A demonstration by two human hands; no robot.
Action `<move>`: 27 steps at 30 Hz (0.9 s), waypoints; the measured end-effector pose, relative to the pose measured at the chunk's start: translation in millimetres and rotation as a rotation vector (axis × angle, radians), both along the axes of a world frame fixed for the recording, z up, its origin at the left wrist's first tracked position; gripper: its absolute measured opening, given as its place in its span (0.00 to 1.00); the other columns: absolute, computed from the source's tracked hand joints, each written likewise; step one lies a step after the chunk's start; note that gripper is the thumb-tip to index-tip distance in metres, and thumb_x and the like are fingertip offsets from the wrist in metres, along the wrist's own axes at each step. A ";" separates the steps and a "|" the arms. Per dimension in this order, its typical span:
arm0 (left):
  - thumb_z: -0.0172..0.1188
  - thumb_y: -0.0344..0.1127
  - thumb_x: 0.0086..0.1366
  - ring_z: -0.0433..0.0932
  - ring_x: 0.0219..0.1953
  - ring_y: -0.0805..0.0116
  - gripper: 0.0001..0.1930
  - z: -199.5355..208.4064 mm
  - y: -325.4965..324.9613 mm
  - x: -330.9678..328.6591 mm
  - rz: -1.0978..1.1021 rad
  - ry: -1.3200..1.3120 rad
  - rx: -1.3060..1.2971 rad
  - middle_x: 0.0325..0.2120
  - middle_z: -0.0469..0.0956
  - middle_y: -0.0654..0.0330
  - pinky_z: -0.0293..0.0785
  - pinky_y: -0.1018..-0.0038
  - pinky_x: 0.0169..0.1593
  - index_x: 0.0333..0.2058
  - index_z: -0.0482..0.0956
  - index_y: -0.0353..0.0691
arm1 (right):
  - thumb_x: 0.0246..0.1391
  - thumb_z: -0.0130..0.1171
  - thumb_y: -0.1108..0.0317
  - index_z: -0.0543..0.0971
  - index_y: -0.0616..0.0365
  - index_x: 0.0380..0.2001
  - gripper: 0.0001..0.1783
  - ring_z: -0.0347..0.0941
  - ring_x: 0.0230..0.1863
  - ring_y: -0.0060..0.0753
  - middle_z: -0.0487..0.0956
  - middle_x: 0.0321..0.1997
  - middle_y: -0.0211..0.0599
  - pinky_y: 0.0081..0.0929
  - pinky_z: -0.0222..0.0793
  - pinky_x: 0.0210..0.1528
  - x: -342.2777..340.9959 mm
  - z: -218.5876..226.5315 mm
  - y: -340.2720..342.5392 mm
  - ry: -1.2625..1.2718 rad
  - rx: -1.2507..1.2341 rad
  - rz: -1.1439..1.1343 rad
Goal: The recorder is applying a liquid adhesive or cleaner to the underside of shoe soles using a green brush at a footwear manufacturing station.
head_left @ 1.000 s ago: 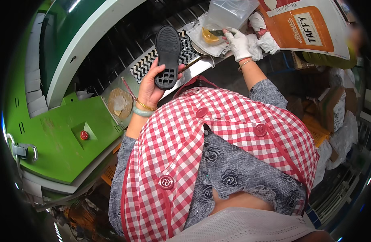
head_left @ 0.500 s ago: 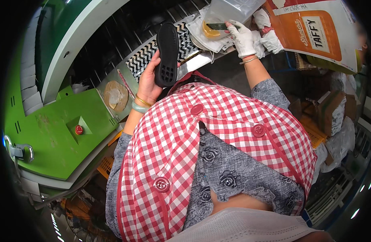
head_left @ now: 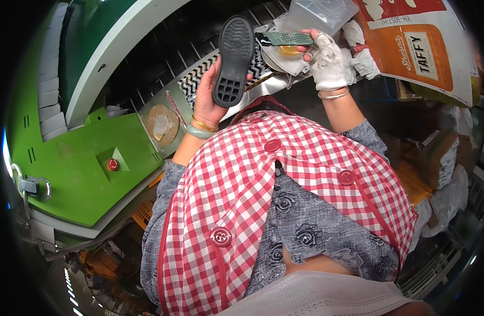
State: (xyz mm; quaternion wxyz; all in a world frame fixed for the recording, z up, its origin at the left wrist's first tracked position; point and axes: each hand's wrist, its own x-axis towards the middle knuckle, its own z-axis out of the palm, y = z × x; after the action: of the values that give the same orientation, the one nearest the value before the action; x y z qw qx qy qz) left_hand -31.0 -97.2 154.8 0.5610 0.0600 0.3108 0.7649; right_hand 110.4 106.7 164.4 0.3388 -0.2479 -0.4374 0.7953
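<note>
My left hand (head_left: 206,97) is closed round a black shoe sole (head_left: 235,55), its heel end with square hollows towards me. My right hand (head_left: 328,63), in a white glove with bare fingertips, pinches a flat green-handled brush (head_left: 289,39). The brush's dark tip points left, close to the sole's right edge; whether they touch I cannot tell. Below the brush handle, yellow liquid or glue (head_left: 290,51) shows in a container, partly hidden. Behind it stands a translucent plastic tub (head_left: 318,16). A strip with a black-and-white chevron pattern (head_left: 197,79) lies under the sole.
At left is a green machine panel (head_left: 78,174) with a red push button (head_left: 112,164). A round tan disc (head_left: 162,125) lies on the ledge beside my left wrist. Dark slatted rollers or a conveyor (head_left: 147,63) run behind. An orange-and-white printed bag (head_left: 421,58) stands at right.
My right hand has lifted the brush from the yellow stuff and turned it towards the sole. The left hand has raised and tilted the sole, showing more of its textured face.
</note>
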 end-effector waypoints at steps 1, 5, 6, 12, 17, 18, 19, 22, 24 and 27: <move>0.34 0.50 0.66 0.73 0.46 0.52 0.25 5.7 2.4 1.5 0.001 0.026 0.020 0.50 0.68 0.51 0.75 0.67 0.42 0.57 0.58 0.42 | 0.57 0.49 0.63 0.74 0.66 0.35 0.14 0.74 0.25 0.24 0.77 0.29 0.39 0.12 0.64 0.20 -3.6 22.0 -10.3 0.017 0.069 0.023; 0.30 0.60 0.65 0.72 0.46 0.49 0.32 23.6 12.7 5.6 -0.042 -0.053 0.129 0.49 0.68 0.49 0.75 0.63 0.44 0.59 0.55 0.43 | 0.57 0.50 0.66 0.74 0.65 0.36 0.12 0.76 0.27 0.24 0.77 0.31 0.38 0.10 0.65 0.20 -9.5 60.7 -30.4 0.042 0.184 0.006; 0.30 0.60 0.65 0.72 0.46 0.49 0.32 27.0 14.3 6.9 -0.048 -0.045 0.125 0.49 0.68 0.49 0.75 0.63 0.44 0.59 0.55 0.43 | 0.57 0.50 0.66 0.74 0.65 0.36 0.12 0.76 0.27 0.24 0.77 0.31 0.38 0.10 0.65 0.20 -10.9 63.1 -31.6 0.050 0.182 -0.001; 0.30 0.61 0.64 0.71 0.46 0.44 0.32 36.5 18.0 10.3 -0.105 -0.106 0.182 0.50 0.66 0.48 0.73 0.61 0.46 0.59 0.55 0.47 | 0.56 0.50 0.69 0.73 0.67 0.38 0.11 0.77 0.27 0.24 0.77 0.35 0.38 0.08 0.68 0.23 -12.5 68.5 -31.5 -0.013 0.176 -0.001; 0.29 0.62 0.64 0.71 0.47 0.43 0.32 37.1 21.6 9.5 -0.130 -0.111 0.192 0.51 0.66 0.48 0.72 0.61 0.46 0.59 0.55 0.47 | 0.57 0.49 0.67 0.74 0.66 0.37 0.12 0.76 0.27 0.22 0.78 0.31 0.37 0.09 0.67 0.23 -9.5 68.7 -34.4 -0.036 0.193 0.001; 0.29 0.62 0.64 0.71 0.47 0.44 0.32 39.0 23.2 9.7 -0.127 -0.119 0.200 0.51 0.67 0.49 0.71 0.60 0.47 0.59 0.55 0.47 | 0.58 0.49 0.64 0.75 0.66 0.36 0.14 0.76 0.27 0.21 0.78 0.27 0.36 0.10 0.66 0.24 -9.2 68.8 -36.0 -0.054 0.205 0.000; 0.29 0.62 0.64 0.71 0.47 0.45 0.32 40.2 24.5 10.2 -0.123 -0.127 0.208 0.50 0.67 0.49 0.71 0.60 0.47 0.59 0.55 0.47 | 0.58 0.49 0.65 0.75 0.66 0.35 0.13 0.76 0.26 0.21 0.78 0.27 0.35 0.10 0.66 0.23 -7.4 68.6 -37.0 -0.065 0.207 0.011; 0.30 0.63 0.64 0.71 0.47 0.48 0.33 35.8 29.9 5.7 -0.100 -0.055 0.169 0.51 0.67 0.49 0.70 0.60 0.49 0.59 0.55 0.47 | 0.58 0.50 0.65 0.75 0.65 0.35 0.13 0.75 0.26 0.20 0.78 0.28 0.36 0.10 0.66 0.23 -6.0 68.6 -43.3 -0.094 0.211 0.016; 0.31 0.63 0.63 0.71 0.48 0.50 0.33 38.9 36.6 5.9 -0.072 -0.044 0.154 0.51 0.66 0.50 0.69 0.61 0.50 0.59 0.54 0.46 | 0.57 0.50 0.66 0.75 0.65 0.35 0.12 0.75 0.25 0.20 0.78 0.28 0.36 0.09 0.66 0.23 -7.2 67.0 -47.6 -0.090 0.205 0.018; 0.34 0.62 0.63 0.70 0.47 0.58 0.32 44.5 45.4 8.4 0.088 -0.034 0.037 0.50 0.67 0.56 0.69 0.61 0.47 0.56 0.59 0.46 | 0.58 0.50 0.66 0.74 0.65 0.36 0.12 0.75 0.25 0.20 0.78 0.28 0.35 0.09 0.66 0.23 -6.8 64.5 -50.6 -0.062 0.226 0.020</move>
State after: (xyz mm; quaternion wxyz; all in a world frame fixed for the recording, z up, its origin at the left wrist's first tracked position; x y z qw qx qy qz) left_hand -22.5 -51.8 199.2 0.5309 0.0437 0.2892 0.7954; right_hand 103.7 56.1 228.9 0.3429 -0.2284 -0.5372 0.7360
